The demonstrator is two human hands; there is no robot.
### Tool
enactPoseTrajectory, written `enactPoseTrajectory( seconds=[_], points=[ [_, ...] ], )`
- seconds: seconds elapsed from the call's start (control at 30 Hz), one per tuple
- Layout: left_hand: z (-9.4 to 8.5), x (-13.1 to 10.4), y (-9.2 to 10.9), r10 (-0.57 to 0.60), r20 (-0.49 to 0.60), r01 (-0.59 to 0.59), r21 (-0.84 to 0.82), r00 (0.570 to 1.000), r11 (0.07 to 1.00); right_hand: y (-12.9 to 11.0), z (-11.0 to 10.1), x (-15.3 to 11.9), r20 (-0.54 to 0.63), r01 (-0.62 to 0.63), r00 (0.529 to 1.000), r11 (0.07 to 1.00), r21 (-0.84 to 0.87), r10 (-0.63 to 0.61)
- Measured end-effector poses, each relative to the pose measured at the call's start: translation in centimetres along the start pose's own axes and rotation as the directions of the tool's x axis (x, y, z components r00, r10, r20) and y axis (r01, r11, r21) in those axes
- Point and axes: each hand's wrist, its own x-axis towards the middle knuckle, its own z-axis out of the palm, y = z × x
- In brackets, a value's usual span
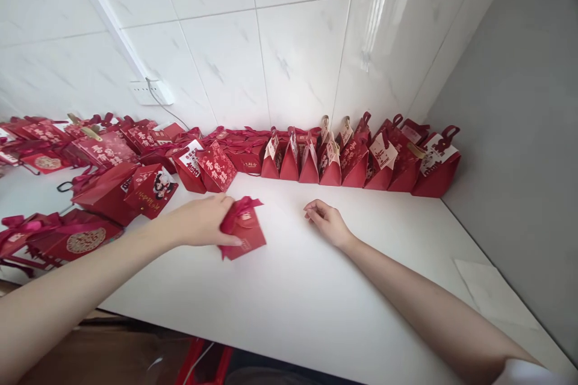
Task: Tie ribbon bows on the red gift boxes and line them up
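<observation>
My left hand (208, 221) is closed around a small red gift box (249, 234) with a dark pink ribbon on top, held over the white table (289, 307). Its thumb lies along the near side of the box, and the other fingers are partly hidden behind it. To the right, my right hand (327, 222) rests near the tabletop with fingers curled and thumb and index close together. Nothing shows between those fingers. Behind both hands stands a row of red gift boxes (354, 162) with loop handles and pale printed tags, lined up along the wall.
More red boxes crowd the left side, among them a box with a round gold emblem (85, 239) and a box with a cartoon couple (153, 189). A wall socket (151, 92) with a cable sits above them. A grey panel (510, 120) bounds the right side.
</observation>
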Motion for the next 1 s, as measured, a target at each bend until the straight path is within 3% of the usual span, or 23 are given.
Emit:
enactPoseTrajectory(
  seconds=[0.17, 0.27, 0.4, 0.5, 0.7, 0.8, 0.87, 0.9, 0.93, 1.0],
  points=[
    [-2.3, 3.0, 5.8, 0.225, 0.113, -0.234, 0.071, 0.968, 0.970, -0.2, -0.1, 0.0, -0.020, 0.007, 1.000, 0.999, 0.035, -0.006],
    [-4.7, 3.7, 6.8, 0.301, 0.175, -0.284, -0.118, 0.937, 0.952, -0.2, -0.1, 0.1, -0.041, 0.013, 0.999, 0.998, 0.059, -0.010],
    [-6.2, 3.7, 5.7, 0.319, -0.043, -0.306, -0.431, 0.947, 0.849, -0.5, -0.2, 0.0, -0.057, 0.031, 0.998, 0.995, 0.100, -0.026],
    [-4.4, 3.6, 4.3, 0.344, -0.115, -0.352, -0.515, 0.932, 0.781, -0.8, -0.3, -0.1, -0.048, 0.052, 0.998, 0.990, 0.134, -0.046],
    [1.8, 4.3, 1.6, 0.412, -0.179, -0.432, -0.597, 0.893, 0.676, -1.1, -0.4, 0.3, 0.035, 0.062, 0.997, 0.975, 0.214, -0.071],
    [3.6, 4.5, 1.0, 0.420, -0.185, -0.435, -0.634, 0.888, 0.639, -1.6, -0.5, -0.1, -0.048, 0.095, 0.995, 0.972, 0.216, -0.087],
    [4.2, 4.7, 0.8, 0.422, -0.204, -0.445, -0.647, 0.883, 0.619, -2.3, -0.5, -0.9, -0.211, 0.228, 0.956, 0.968, 0.104, -0.203],
    [4.4, 4.8, 0.8, 0.426, -0.214, -0.454, -0.648, 0.879, 0.611, -2.8, -0.4, -1.4, -0.279, 0.326, 0.908, 0.945, -0.001, -0.313],
    [4.5, 4.9, 0.7, 0.435, -0.218, -0.462, -0.649, 0.874, 0.605, -3.3, -0.3, -2.0, -0.297, 0.435, 0.842, 0.892, -0.122, -0.451],
    [4.7, 5.1, 0.6, 0.465, -0.208, -0.474, -0.659, 0.861, 0.584, -4.1, 0.1, -3.1, -0.175, 0.648, 0.671, 0.684, -0.335, -0.721]
  ],
)
